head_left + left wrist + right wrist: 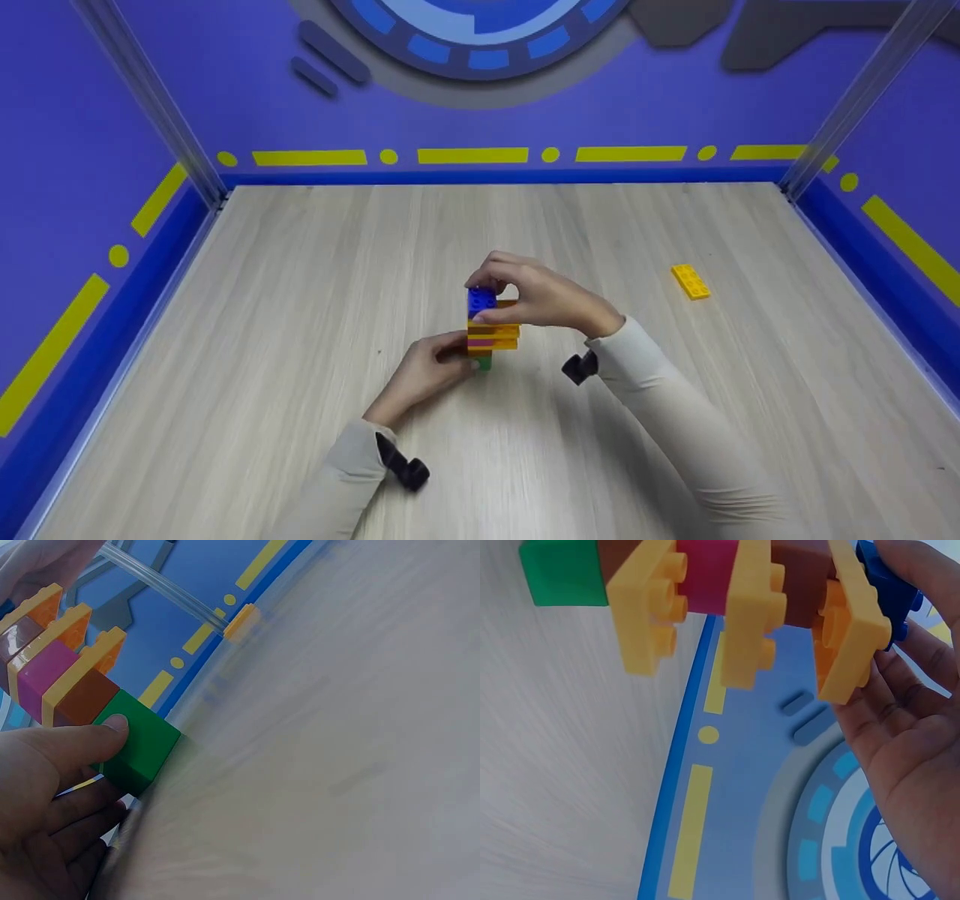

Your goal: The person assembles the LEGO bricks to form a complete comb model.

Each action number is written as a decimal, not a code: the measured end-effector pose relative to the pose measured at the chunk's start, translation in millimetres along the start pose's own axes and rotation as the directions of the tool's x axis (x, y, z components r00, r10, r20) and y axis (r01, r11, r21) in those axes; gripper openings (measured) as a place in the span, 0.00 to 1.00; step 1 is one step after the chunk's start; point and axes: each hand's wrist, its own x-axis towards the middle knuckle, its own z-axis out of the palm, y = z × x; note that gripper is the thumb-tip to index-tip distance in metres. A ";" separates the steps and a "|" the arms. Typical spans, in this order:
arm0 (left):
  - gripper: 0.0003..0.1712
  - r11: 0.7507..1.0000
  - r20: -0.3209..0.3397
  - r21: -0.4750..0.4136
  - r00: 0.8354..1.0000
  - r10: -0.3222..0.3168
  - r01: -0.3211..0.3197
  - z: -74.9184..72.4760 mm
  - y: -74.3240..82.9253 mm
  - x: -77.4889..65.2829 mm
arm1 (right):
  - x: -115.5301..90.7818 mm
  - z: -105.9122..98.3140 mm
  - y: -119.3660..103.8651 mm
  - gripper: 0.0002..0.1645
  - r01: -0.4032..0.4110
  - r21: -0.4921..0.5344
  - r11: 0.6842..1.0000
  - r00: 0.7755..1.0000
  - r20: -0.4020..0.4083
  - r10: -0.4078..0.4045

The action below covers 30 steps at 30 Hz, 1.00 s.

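A tower of toy building bricks stands upright on the table. A green brick (146,746) forms its base, with a brown brick (86,697), a magenta brick (707,574) and another brown brick (801,581) above. Three thin yellow bricks (742,622) lie between them and jut out to the right, showing studs. At the top is a blue brick (481,300), which my right hand (551,296) pinches between thumb and fingers. Low on the left side, my left hand (424,375) grips the green brick, thumb on its near face and fingers behind it.
A loose yellow brick (690,282) lies studs up on the wooden table (300,300), to the right of the tower. Blue-purple panels (480,127) wall in the table at the back and both sides.
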 end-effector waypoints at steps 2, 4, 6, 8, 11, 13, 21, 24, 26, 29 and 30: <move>0.23 1.000 0.002 -0.001 1.000 -0.005 0.005 0.0 0.4 0.1 | -0.5 0.5 -0.5 0.23 0.001 -0.004 1.000 1.000 0.001 -0.001; 0.23 1.000 0.003 0.002 1.000 -0.005 0.005 -0.2 0.7 0.0 | -0.9 1.2 -0.5 0.23 0.003 -0.002 1.000 1.000 -0.001 -0.003; 0.23 1.000 0.001 0.010 1.000 -0.004 0.004 -0.3 0.7 -0.2 | -1.0 1.8 -0.2 0.23 0.009 0.003 1.000 1.000 -0.003 -0.009; 0.23 1.000 -0.002 0.021 1.000 -0.003 0.003 -0.4 0.8 -0.5 | -1.0 2.4 0.3 0.22 0.013 0.014 1.000 1.000 -0.007 -0.013; 0.23 0.999 -0.007 0.033 1.000 -0.003 0.003 -0.4 1.3 -0.7 | -0.5 3.0 1.2 0.22 0.004 0.035 0.999 1.000 -0.007 -0.003; 0.23 0.999 -0.008 0.033 1.000 -0.003 0.003 -0.3 1.7 -0.9 | -0.3 3.4 1.6 0.22 -0.014 0.048 0.999 1.000 -0.002 0.014; 0.23 1.000 -0.006 0.020 1.000 -0.001 0.001 -0.7 2.1 -1.3 | -0.1 4.3 1.8 0.22 -0.047 0.068 0.997 0.999 0.007 0.047; 0.23 1.000 -0.004 0.018 1.000 0.000 0.000 -0.4 1.4 -1.2 | -0.4 4.5 1.5 0.23 -0.048 0.071 0.996 0.999 0.009 0.048; 0.23 1.000 -0.004 0.016 1.000 -0.002 0.002 -0.2 1.1 -1.2 | -0.3 4.2 1.1 0.23 -0.053 0.074 0.996 0.999 0.013 0.052; 0.23 1.000 -0.005 0.016 1.000 -0.005 0.005 -0.2 1.1 -1.5 | 0.0 3.9 0.2 0.23 -0.067 0.082 0.994 0.998 0.025 0.065; 0.23 1.000 -0.005 0.016 1.000 -0.007 0.007 -0.3 1.3 -1.6 | 0.2 3.8 0.0 0.23 -0.071 0.085 0.994 0.997 0.029 0.068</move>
